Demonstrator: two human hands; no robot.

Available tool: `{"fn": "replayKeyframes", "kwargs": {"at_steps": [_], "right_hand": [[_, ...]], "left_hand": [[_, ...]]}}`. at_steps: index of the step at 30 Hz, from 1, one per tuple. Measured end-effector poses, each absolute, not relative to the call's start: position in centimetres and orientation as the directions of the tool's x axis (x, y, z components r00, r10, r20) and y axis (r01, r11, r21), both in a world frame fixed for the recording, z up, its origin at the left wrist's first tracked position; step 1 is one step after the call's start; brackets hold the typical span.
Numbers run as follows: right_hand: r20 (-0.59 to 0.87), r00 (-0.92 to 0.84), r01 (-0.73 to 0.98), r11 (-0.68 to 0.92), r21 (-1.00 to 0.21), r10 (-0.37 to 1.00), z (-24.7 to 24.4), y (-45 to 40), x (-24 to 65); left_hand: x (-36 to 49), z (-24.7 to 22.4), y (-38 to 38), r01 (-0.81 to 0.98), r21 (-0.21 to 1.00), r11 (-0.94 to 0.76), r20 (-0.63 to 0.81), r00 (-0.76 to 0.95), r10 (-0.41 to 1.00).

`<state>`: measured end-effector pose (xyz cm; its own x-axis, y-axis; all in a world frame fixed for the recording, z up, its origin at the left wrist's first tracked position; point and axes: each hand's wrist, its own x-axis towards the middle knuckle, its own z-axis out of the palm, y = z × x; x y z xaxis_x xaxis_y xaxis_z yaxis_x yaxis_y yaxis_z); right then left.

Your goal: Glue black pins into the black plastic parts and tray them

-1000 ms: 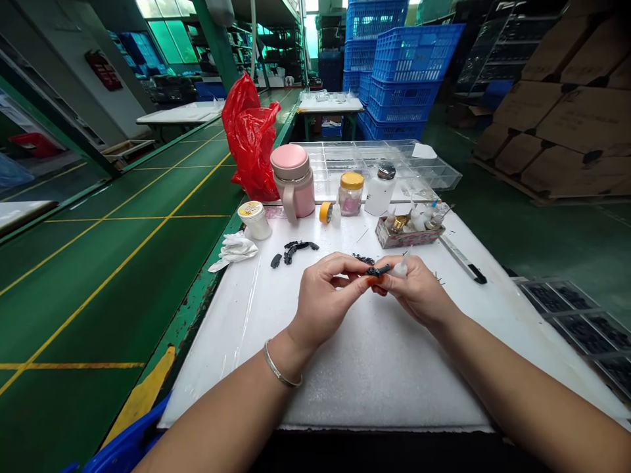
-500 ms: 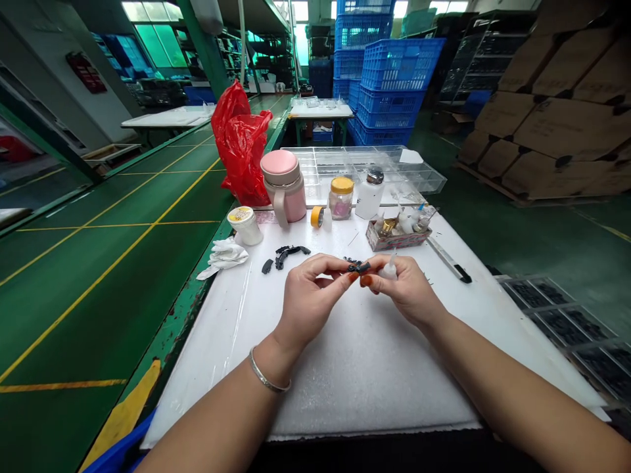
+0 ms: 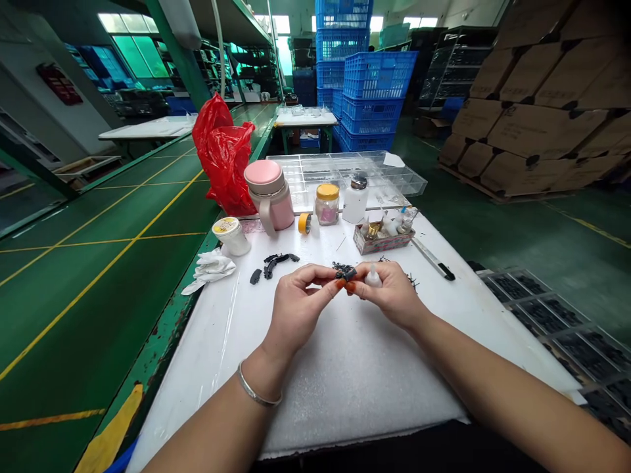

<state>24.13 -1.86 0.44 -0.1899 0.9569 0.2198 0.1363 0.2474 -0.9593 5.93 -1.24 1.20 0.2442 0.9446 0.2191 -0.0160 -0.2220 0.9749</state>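
Observation:
Above the white table (image 3: 345,387), my left hand (image 3: 300,305) pinches a small black part (image 3: 349,273) between thumb and fingers. The fingertips of my right hand (image 3: 392,295) close on the same part from the other side. A small white bottle (image 3: 373,277) with a pointed tip is also tucked in my right hand. Just beyond the fingers lie small black pieces, partly hidden. Curved black parts (image 3: 276,263) rest on the table to the left of my hands.
Behind my hands stand a pink mug (image 3: 280,209), orange tape (image 3: 304,223), a yellow-lidded jar (image 3: 327,209), a white bottle (image 3: 355,203) and a small box of bottles (image 3: 382,244). White gloves (image 3: 210,269) lie left, a cutter (image 3: 434,258) right.
The view has shifted, so the table things appear slightly lower and further left. Both hands keep their hold on the black part, and the small bottle stays in my right hand.

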Motion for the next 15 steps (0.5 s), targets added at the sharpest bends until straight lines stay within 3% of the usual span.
{"fn": "replayKeyframes", "kwargs": {"at_steps": [9, 15], "right_hand": [[0.239, -0.207, 0.151, 0.272, -0.950, 0.949, 0.4, -1.7, 24.2], [0.274, -0.149, 0.054, 0.284, -0.957, 0.950, 0.4, -1.5, 24.3]], "left_hand": [[6.0, 0.8, -0.9, -0.068, 0.985, -0.157, 0.170, 0.280, 0.945], [5.0, 0.3, -0.1, 0.106, 0.973, -0.204, 0.169, 0.273, 0.947]]}}
